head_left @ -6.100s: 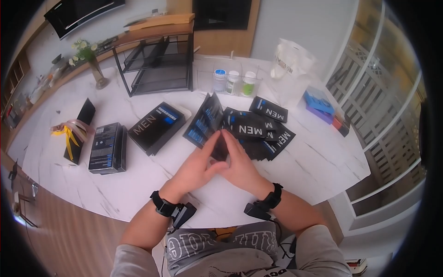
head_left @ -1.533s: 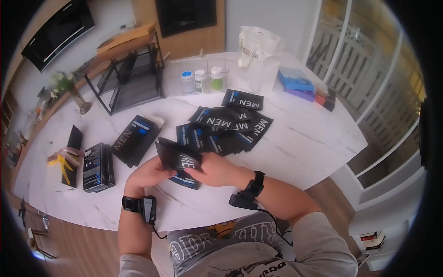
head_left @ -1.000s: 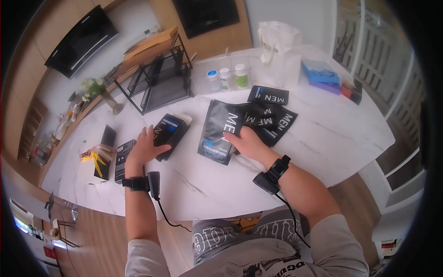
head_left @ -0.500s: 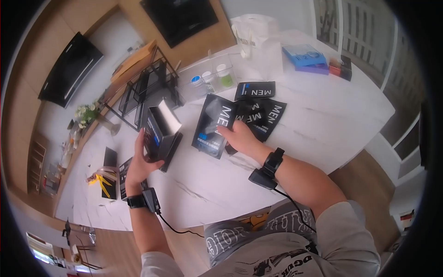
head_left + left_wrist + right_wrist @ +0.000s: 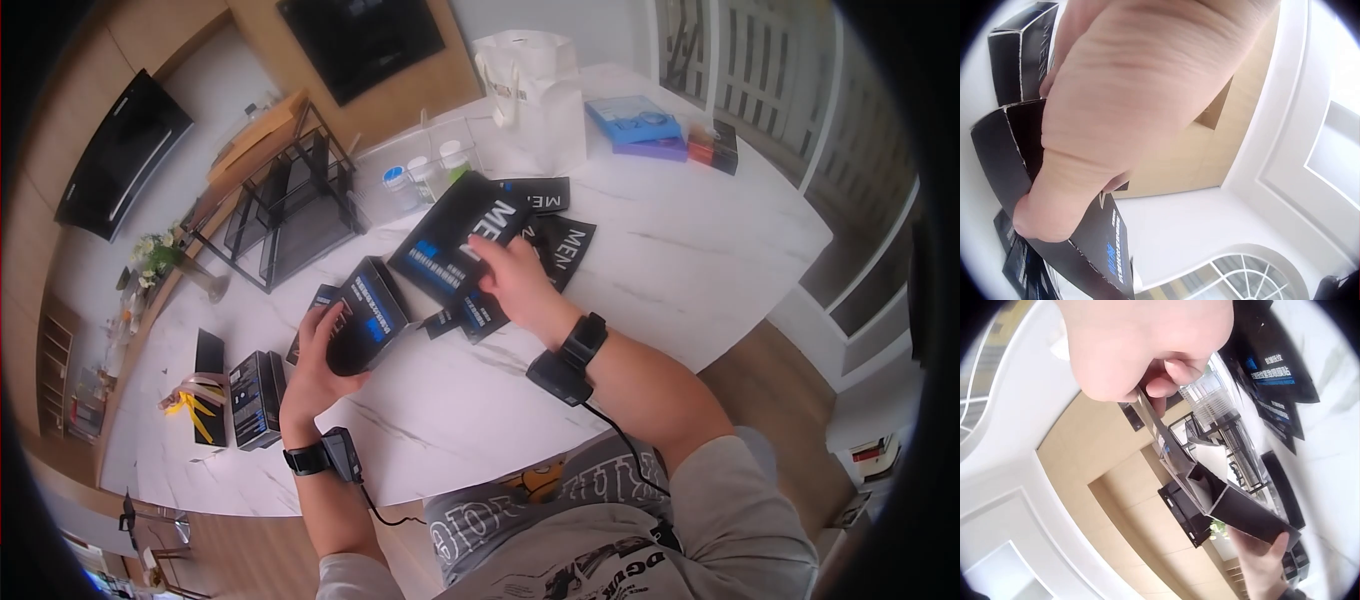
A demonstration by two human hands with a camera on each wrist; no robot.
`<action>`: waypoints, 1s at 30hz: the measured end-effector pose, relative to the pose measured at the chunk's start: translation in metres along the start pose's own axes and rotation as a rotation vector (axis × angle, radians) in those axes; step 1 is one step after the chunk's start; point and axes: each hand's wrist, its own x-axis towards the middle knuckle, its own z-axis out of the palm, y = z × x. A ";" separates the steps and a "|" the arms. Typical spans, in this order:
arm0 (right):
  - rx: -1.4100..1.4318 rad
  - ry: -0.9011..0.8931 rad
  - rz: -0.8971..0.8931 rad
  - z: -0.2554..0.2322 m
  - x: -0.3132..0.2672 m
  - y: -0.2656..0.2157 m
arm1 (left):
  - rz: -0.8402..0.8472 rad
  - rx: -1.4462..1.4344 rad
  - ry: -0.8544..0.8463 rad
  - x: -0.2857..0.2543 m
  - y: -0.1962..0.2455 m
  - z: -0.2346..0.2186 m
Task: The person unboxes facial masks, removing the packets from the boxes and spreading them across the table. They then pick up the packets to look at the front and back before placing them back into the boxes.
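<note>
My left hand (image 5: 312, 385) grips a black printed box (image 5: 368, 312), lifted and tilted, its thumb on one side and fingers over the other. The box's open end (image 5: 1210, 485) faces right, its white-lined flap raised, in the right wrist view. In my right hand (image 5: 525, 285) is a flat black pouch (image 5: 440, 240) marked MEN, pinched between thumb and fingers. The pouch's lower left edge is right at the box's opening. Beneath and behind it lie several more black MEN pouches (image 5: 572, 242). A second black box (image 5: 322, 298) lies partly hidden behind the held one.
Further left stand black boxes (image 5: 257, 400) and a dark panel with a yellow ribbon (image 5: 186, 400). Behind are a black mesh rack (image 5: 300, 205), capped bottles (image 5: 397, 180) in a clear holder, a white paper bag (image 5: 540, 100) and blue and purple boxes (image 5: 632, 120).
Both hands have left the one pouch they held together. The left hand has taken up the black box and turned its opening rightward; the right hand has brought the pouch to that opening.
</note>
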 end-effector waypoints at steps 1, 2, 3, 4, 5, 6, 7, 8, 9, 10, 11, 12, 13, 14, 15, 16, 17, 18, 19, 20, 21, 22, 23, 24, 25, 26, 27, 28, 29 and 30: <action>-0.067 -0.020 0.018 0.007 -0.009 -0.004 | 0.001 0.013 -0.004 0.000 0.003 0.001; -0.133 -0.041 0.038 0.011 -0.014 -0.004 | 0.000 0.027 -0.008 -0.001 0.006 0.001; -0.215 -0.056 0.062 0.008 -0.012 0.001 | -0.010 0.021 -0.020 -0.001 0.010 0.003; -0.234 -0.045 0.070 0.005 -0.009 0.007 | -0.019 0.031 -0.031 -0.001 0.014 0.005; -0.254 -0.034 0.077 0.002 -0.007 0.012 | -0.027 0.042 -0.042 -0.003 0.018 0.006; -0.274 -0.022 0.082 0.003 -0.008 0.013 | -0.033 0.051 -0.053 -0.004 0.020 0.009; -0.266 -0.041 0.092 0.004 -0.009 0.013 | 0.008 0.086 -0.033 -0.005 0.019 0.012; -0.245 -0.031 0.069 0.006 -0.012 0.015 | -0.012 0.042 -0.035 -0.005 0.022 0.015; -0.224 -0.021 0.048 0.010 -0.015 0.018 | -0.034 -0.002 -0.035 -0.004 0.028 0.017; -0.204 -0.013 0.025 0.013 -0.016 0.019 | -0.054 -0.047 -0.033 -0.003 0.032 0.019; -0.285 0.019 0.008 0.013 -0.015 0.018 | -0.075 -0.016 -0.036 -0.003 0.033 0.019; -0.364 0.054 -0.012 0.011 -0.013 0.016 | -0.064 0.026 -0.025 -0.004 0.033 0.020; -0.444 0.091 -0.034 0.009 -0.012 0.014 | -0.052 0.066 -0.014 -0.005 0.032 0.022; -0.514 0.102 -0.094 0.006 -0.010 0.018 | -0.040 0.107 -0.003 -0.005 0.032 0.023; -0.582 0.116 -0.156 0.002 -0.006 0.024 | -0.039 0.125 0.002 -0.005 0.034 0.026; -0.649 0.130 -0.217 -0.002 -0.003 0.030 | -0.039 0.122 0.001 -0.005 0.034 0.026; -0.703 0.151 -0.255 -0.007 -0.001 0.035 | -0.040 0.119 0.001 -0.005 0.034 0.027; -0.634 0.151 -0.224 -0.004 -0.003 0.030 | -0.042 0.115 0.001 -0.005 0.035 0.027; -0.564 0.152 -0.193 0.001 -0.006 0.024 | -0.043 0.101 -0.005 -0.006 0.035 0.028; -0.493 0.153 -0.162 0.003 -0.007 0.020 | -0.042 0.086 -0.011 -0.006 0.036 0.028; -0.499 0.162 -0.163 0.003 -0.006 0.021 | -0.040 0.073 -0.014 -0.005 0.037 0.028; -0.503 0.170 -0.163 0.001 -0.005 0.025 | -0.038 0.088 -0.008 -0.005 0.038 0.028; -0.507 0.178 -0.163 -0.001 -0.004 0.027 | -0.035 0.103 -0.001 -0.004 0.038 0.029; -0.490 0.175 -0.159 0.000 -0.005 0.027 | -0.035 0.118 0.007 -0.005 0.038 0.029; -0.473 0.170 -0.153 0.002 -0.006 0.026 | -0.039 0.113 0.010 -0.005 0.037 0.031; -0.455 0.163 -0.146 0.005 -0.007 0.027 | -0.045 0.109 0.014 -0.004 0.036 0.032; -0.391 0.133 -0.139 0.006 -0.008 0.026 | -0.054 0.108 0.018 -0.005 0.035 0.033; -0.349 0.162 -0.106 0.010 -0.012 0.026 | -0.048 0.105 0.029 -0.005 0.034 0.034; -0.320 0.133 -0.072 0.015 -0.016 0.026 | -0.045 0.106 0.042 -0.004 0.033 0.037; -0.293 0.102 -0.037 0.019 -0.020 0.025 | -0.043 0.105 0.057 -0.004 0.033 0.039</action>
